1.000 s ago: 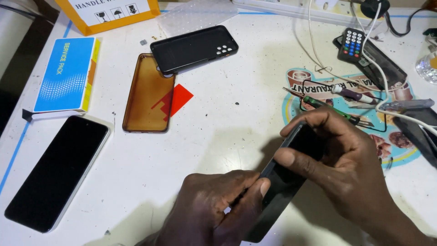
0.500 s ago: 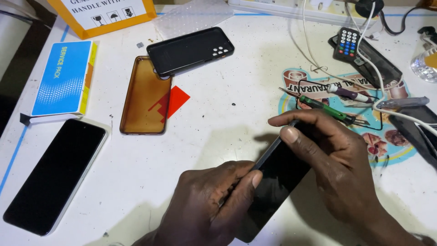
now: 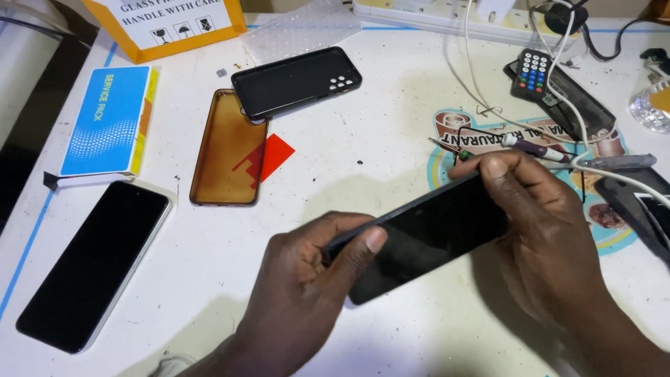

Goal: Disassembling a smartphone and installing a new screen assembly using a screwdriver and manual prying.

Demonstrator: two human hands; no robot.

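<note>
At the far left I see a dark phone (image 3: 94, 264) lying flat, screen up, near the table (image 3: 377, 139) edge. Just above it sits a blue box (image 3: 108, 120), and above that an orange box (image 3: 167, 24) at the top edge. Next along is a brown case (image 3: 227, 148), open side up, with a red scrap (image 3: 273, 155) showing partly under its right edge. A black case (image 3: 296, 82) lies tilted above it, its lower left corner overlapping the brown case's top.

Low in the middle, my left hand (image 3: 307, 293) has its fingers closed on the near end of the black phone (image 3: 426, 234), thumb pressed on the dark face. The phone is raised off the table between both hands, tilted, its far end higher and to the right. My right hand (image 3: 551, 230) grips that far end, fingers curled over the top edge.

Behind the right hand I make out a round sticker (image 3: 607, 230) on the table with a screwdriver (image 3: 506, 143) lying across it. Above that is a small remote (image 3: 532, 73), with white cables (image 3: 565, 105) running over it. At the far right edge a dark device (image 3: 645, 209) lies partly out of view.
</note>
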